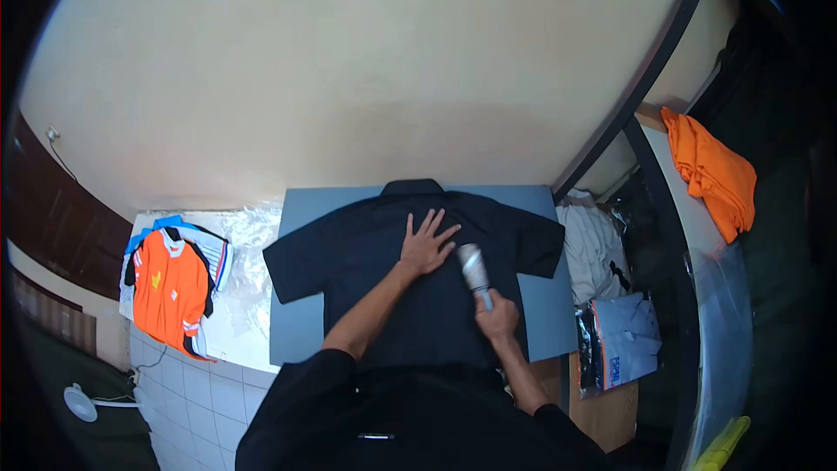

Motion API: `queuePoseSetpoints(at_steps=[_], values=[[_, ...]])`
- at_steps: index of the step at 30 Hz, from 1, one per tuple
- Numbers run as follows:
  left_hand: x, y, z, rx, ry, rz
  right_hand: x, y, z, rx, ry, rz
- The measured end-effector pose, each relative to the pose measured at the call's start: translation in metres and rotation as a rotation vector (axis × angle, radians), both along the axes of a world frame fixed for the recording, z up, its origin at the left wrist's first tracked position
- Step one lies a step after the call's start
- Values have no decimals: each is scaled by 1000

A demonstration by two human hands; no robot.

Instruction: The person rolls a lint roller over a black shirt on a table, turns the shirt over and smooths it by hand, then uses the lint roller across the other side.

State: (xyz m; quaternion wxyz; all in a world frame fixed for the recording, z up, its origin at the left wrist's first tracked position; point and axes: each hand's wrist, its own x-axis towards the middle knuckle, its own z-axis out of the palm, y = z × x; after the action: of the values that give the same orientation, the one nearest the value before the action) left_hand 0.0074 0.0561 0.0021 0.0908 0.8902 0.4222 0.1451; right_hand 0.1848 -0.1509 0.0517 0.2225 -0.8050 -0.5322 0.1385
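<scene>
A black short-sleeved shirt [366, 235] lies spread on a grey board [296, 331], its collar toward the wall and its sleeves out to both sides. Pressed flat on the upper middle of the shirt is my left hand [425, 246], fingers spread. My right hand [497, 318] is wrapped round the handle of a lint roller [473, 267]. The roller's pale cylinder lies over the shirt, just right of my left hand. My own dark clothing covers the shirt's lower end.
Left of the board, an orange jersey [166, 288] lies over other garments, beside clear plastic wrap [253, 253]. To the right are white cloth [593, 253] and a bagged grey garment [626, 340]. Folded orange cloth [711, 174] rests on a shelf. A wall [375, 61] stands behind the board.
</scene>
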Motion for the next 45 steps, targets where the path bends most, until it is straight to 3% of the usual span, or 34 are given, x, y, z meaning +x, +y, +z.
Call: queuePoseSetpoints(at_steps=[3, 7, 11, 16, 19, 25, 26, 29, 30, 33, 36, 41, 45], values=[[-3, 4, 0, -37, 13, -15, -28, -24, -5, -93, 38, 180], [-1, 2, 1, -72, 19, 18, -5, -13, -14, -27, -85, -22], [18, 2, 37, -48, 101, 55, 36, 6, -10, -59, 53, -215], [52, 30, 28, -25, 180, -209, 44, 0, -34, 76, -10, -181], [70, 34, 25, -195, 189, -162, 45, -3, -40, 110, 9, -197], [75, 33, 23, -274, 170, -130, 43, 1, -40, 86, 17, -229], [74, 36, 23, -335, 87, -121, 43, 2, -38, 77, 24, -240], [54, 61, -10, -359, -621, -146, 29, 11, -24, 55, 74, -260], [42, 54, 6, -241, -698, -60, 23, 18, -17, 40, 77, -215], [1, 41, 20, 59, -444, 204, -2, 44, 0, -9, 98, -100], [-36, 36, 21, 107, -254, 415, -27, 83, 3, -17, 101, -18], [-73, 36, 17, 74, -114, 512, -46, 131, -2, -36, 66, 65], [-81, 38, 9, 40, -30, 564, -25, 140, -4, -95, -29, -63]])
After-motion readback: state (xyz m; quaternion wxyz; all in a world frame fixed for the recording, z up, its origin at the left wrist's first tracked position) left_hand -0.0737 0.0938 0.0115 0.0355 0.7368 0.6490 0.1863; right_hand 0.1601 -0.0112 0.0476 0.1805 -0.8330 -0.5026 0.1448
